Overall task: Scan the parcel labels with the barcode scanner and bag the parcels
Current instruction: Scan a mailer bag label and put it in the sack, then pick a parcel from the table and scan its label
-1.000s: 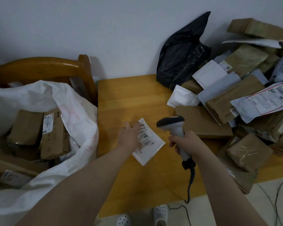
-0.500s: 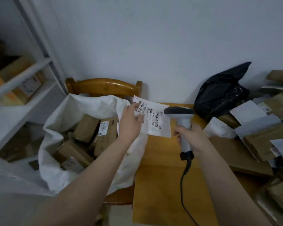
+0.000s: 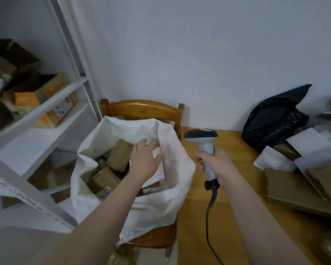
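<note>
My left hand (image 3: 144, 161) hovers over the mouth of the white sack (image 3: 157, 203) with fingers spread and nothing gripped. A pale flat shape just under its fingers may be the white labelled parcel, but I cannot tell it apart from the sack's wall. Several brown parcels (image 3: 118, 155) lie inside the sack. My right hand (image 3: 218, 163) grips the handle of the grey barcode scanner (image 3: 203, 138), held upright above the table's left edge, its dark head facing away from me. The scanner's cable (image 3: 208, 217) hangs down toward the floor.
The sack sits on a wooden chair (image 3: 141, 109) beside the wooden table (image 3: 237, 217). A pile of brown and white parcels (image 3: 294, 188) and a black plastic bag (image 3: 275, 119) fill the table's right side. A white shelf unit (image 3: 36, 115) with boxes stands at the left.
My left hand lifted the white labelled parcel off the table, carried it left over the sack, and now is spread with the parcel out of its grip. The view swung left.
</note>
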